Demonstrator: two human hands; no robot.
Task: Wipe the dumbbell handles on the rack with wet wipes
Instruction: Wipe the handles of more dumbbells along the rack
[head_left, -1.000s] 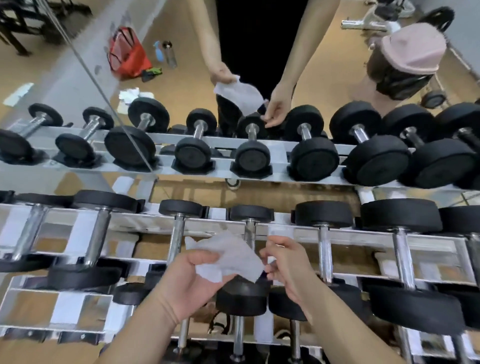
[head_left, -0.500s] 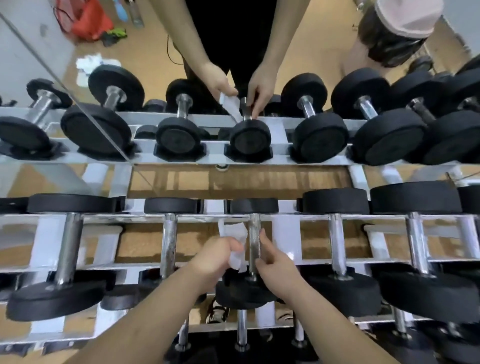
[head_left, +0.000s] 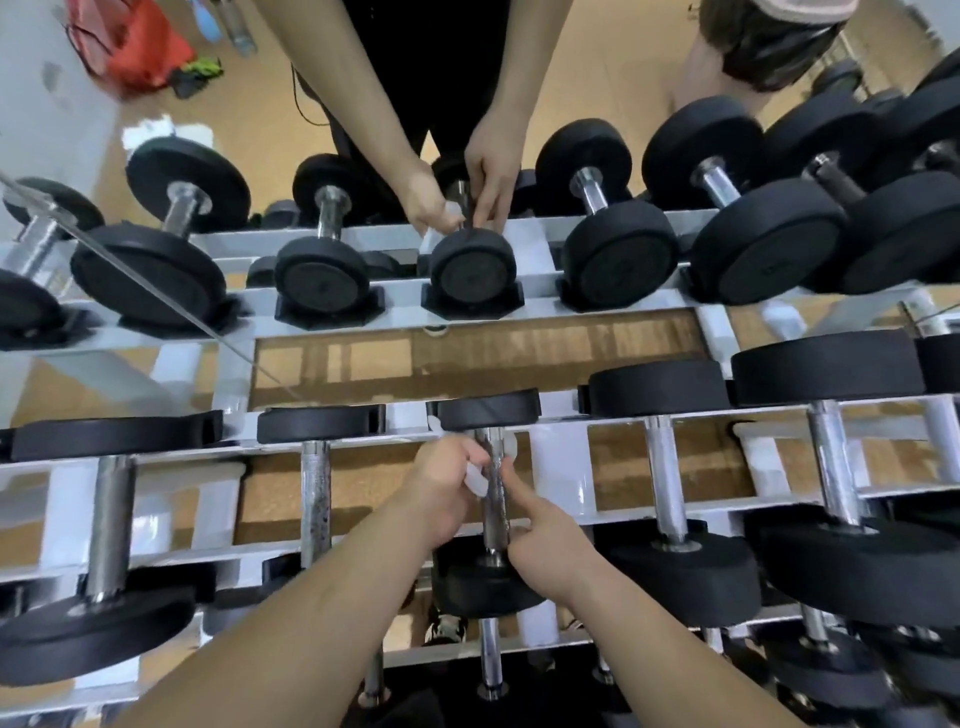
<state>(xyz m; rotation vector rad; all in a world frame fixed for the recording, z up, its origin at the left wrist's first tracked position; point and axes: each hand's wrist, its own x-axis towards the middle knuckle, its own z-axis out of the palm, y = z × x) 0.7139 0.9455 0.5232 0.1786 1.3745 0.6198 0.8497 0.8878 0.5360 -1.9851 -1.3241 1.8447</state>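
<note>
— Listing, nearest first: right hand (head_left: 545, 545), forefinger on handle (head_left: 496, 512), grip unclear; left hand (head_left: 447, 488) pinching wipe (head_left: 475, 480) against it.
— Change?
— Wipe, lately spread in air, now bunched on that handle, mid-rack (head_left: 558, 467). Wiping begins.

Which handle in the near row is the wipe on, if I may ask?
The centre handle, where the left hand holds the wipe; neighbouring handles are bare.

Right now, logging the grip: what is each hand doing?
Left hand: pinches the wet wipe against the dumbbell handle.
Right hand: grips the same handle lower down.
</note>
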